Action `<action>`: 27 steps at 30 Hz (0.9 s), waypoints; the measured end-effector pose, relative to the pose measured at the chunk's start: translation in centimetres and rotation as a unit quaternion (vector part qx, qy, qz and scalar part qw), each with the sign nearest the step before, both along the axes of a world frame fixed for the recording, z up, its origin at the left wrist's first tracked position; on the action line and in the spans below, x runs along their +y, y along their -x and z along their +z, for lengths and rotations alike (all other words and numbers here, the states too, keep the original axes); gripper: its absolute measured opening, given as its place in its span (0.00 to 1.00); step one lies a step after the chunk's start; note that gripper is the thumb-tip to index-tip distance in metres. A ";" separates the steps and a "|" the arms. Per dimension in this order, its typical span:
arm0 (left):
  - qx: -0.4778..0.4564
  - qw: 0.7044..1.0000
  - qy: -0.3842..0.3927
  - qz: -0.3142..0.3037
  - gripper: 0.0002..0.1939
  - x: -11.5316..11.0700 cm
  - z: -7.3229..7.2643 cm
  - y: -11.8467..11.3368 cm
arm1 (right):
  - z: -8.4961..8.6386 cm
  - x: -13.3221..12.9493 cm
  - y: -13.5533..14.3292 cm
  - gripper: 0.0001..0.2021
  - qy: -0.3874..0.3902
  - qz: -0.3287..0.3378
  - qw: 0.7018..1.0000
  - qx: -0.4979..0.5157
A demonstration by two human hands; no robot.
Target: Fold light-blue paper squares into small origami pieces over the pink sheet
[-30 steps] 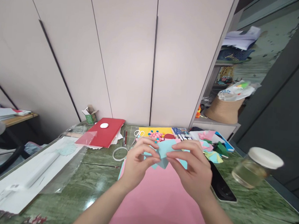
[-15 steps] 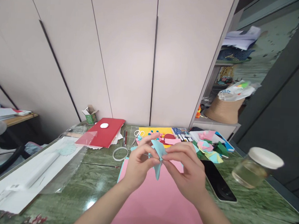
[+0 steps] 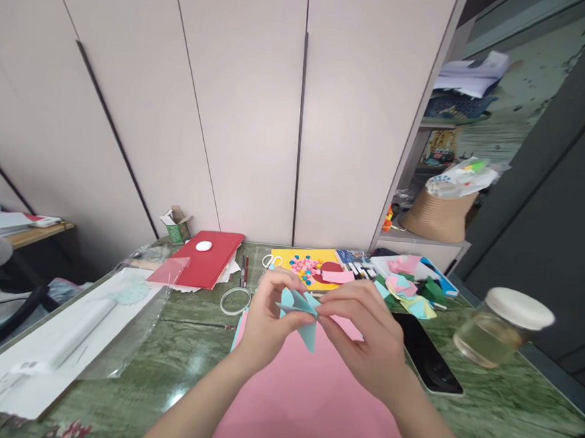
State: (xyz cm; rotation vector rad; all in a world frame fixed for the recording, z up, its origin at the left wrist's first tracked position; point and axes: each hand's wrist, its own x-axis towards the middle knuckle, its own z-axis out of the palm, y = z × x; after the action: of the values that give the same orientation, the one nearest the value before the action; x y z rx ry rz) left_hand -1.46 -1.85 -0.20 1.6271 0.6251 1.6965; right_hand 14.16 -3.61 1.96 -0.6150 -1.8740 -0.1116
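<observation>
A piece of light blue folded paper (image 3: pixel 307 328) is held up between my two hands, with several flaps fanning out and one point hanging down. My left hand (image 3: pixel 269 317) pinches it from the left, the thumb in front and the fingers curled behind. From the right, the thumb and fingertips of my right hand (image 3: pixel 362 327) close on its edge. Underneath lies a large pink sheet (image 3: pixel 309 407), with a light blue edge showing at its left. Fingers cover parts of the folded paper.
Behind the hands sit a yellow sheet (image 3: pixel 283 253) with small coloured beads, white-handled scissors (image 3: pixel 271 261) and a tape roll (image 3: pixel 235 302). A phone (image 3: pixel 428 355), a lidded jar (image 3: pixel 500 330) and folded paper flowers (image 3: pixel 408 290) stand right. A red folder (image 3: pixel 214 260) lies left.
The folded paper has turned in my hands, and its flaps now spread to the left. My left fingers have curled down, uncovering the beads behind.
</observation>
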 end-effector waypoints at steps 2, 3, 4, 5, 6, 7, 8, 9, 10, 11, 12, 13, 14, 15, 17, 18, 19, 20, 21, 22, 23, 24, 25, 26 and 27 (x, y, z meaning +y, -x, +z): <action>0.021 1.000 0.021 -0.004 0.17 0.1 0.1 0.2 | 0.0 0.1 -0.1 0.08 0.014 0.011 1.000 -0.010; 0.046 0.998 0.034 -0.010 0.17 0.1 0.2 0.4 | -0.1 0.2 -0.1 0.08 0.021 0.012 1.000 -0.015; 0.075 0.996 0.049 -0.016 0.15 0.2 0.3 0.5 | -0.1 0.2 -0.2 0.07 0.033 0.011 0.999 -0.017; 0.102 0.993 0.064 -0.018 0.13 0.2 0.4 0.6 | -0.1 0.3 -0.2 0.06 0.055 0.007 0.998 -0.020; 0.123 0.989 0.078 -0.016 0.11 0.3 0.5 0.7 | -0.1 0.3 -0.3 0.06 0.089 0.002 0.996 -0.021; 0.135 0.987 0.090 -0.008 0.09 0.3 0.6 0.7 | -0.1 0.4 -0.4 0.05 0.135 -0.003 0.991 -0.021; 0.139 0.985 0.099 0.005 0.09 0.4 0.6 0.7 | 0.0 0.4 -0.4 0.05 0.185 -0.006 0.983 -0.019; 0.136 0.985 0.106 0.019 0.09 0.4 0.7 0.7 | 0.0 0.5 -0.5 0.05 0.234 -0.007 0.972 -0.016; 0.131 0.985 0.110 0.031 0.09 0.4 0.7 0.6 | 0.0 0.6 -0.5 0.07 0.275 -0.006 0.961 -0.013; 0.127 0.984 0.115 0.039 0.09 0.5 0.7 0.6 | 0.0 0.7 -0.6 0.09 0.305 -0.005 0.952 -0.010; 0.124 0.984 0.118 0.048 0.09 0.5 0.6 0.5 | 0.1 0.8 -0.5 0.11 0.325 -0.003 0.946 -0.008; 0.122 0.984 0.120 0.058 0.09 0.6 0.6 0.5 | 0.1 0.9 -0.5 0.12 0.337 0.000 0.941 -0.007; 0.121 0.983 0.120 0.068 0.10 0.6 0.6 0.5 | 0.1 1.0 -0.5 0.11 0.346 0.002 0.938 -0.005; 0.120 0.982 0.120 0.078 0.10 0.7 0.6 0.6 | 0.1 1.1 -0.4 0.09 0.351 0.003 0.936 0.000; 0.120 0.982 0.122 0.082 0.10 0.8 0.7 0.7 | 0.1 1.2 -0.4 0.05 0.359 0.007 0.933 0.010; 0.123 0.982 0.127 0.072 0.09 0.9 0.7 0.8 | 0.1 1.3 -0.4 0.04 0.361 0.008 0.933 0.015; 0.126 0.981 0.136 0.055 0.08 1.0 0.8 0.9 | 0.1 1.3 -0.4 0.04 0.359 0.008 0.933 0.018; 0.128 0.980 0.148 0.036 0.07 1.1 0.8 1.0 | 0.1 1.4 -0.4 0.05 0.355 0.008 0.935 0.021; 0.128 0.978 0.161 0.019 0.07 1.2 0.8 1.0 | 0.1 1.4 -0.4 0.05 0.350 0.008 0.936 0.021; 0.126 0.977 0.173 0.007 0.08 1.3 0.8 1.1 | 0.1 1.5 -0.4 0.05 0.345 0.007 0.938 0.022; 0.122 0.975 0.184 0.001 0.09 1.4 0.8 1.1 | 0.0 1.5 -0.5 0.06 0.341 0.006 0.940 0.025; 0.117 0.974 0.192 0.000 0.10 1.4 0.7 1.1 | 0.0 1.6 -0.5 0.06 0.340 0.006 0.940 0.026; 0.111 0.974 0.198 0.000 0.10 1.5 0.6 1.0 | -0.1 1.6 -0.5 0.07 0.342 0.007 0.939 0.026; 0.105 0.974 0.201 -0.001 0.10 1.5 0.6 1.0 | -0.1 1.7 -0.5 0.08 0.347 0.008 0.938 0.027; 0.099 0.974 0.203 -0.002 0.11 1.6 0.5 0.9 | -0.2 1.7 -0.5 0.08 0.352 0.009 0.936 0.026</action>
State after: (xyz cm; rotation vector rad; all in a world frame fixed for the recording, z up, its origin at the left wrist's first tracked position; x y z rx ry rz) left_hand -2.36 -0.28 0.29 1.5019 0.9942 1.3046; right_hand 14.63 -1.91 1.77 -1.0678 -1.8480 0.6112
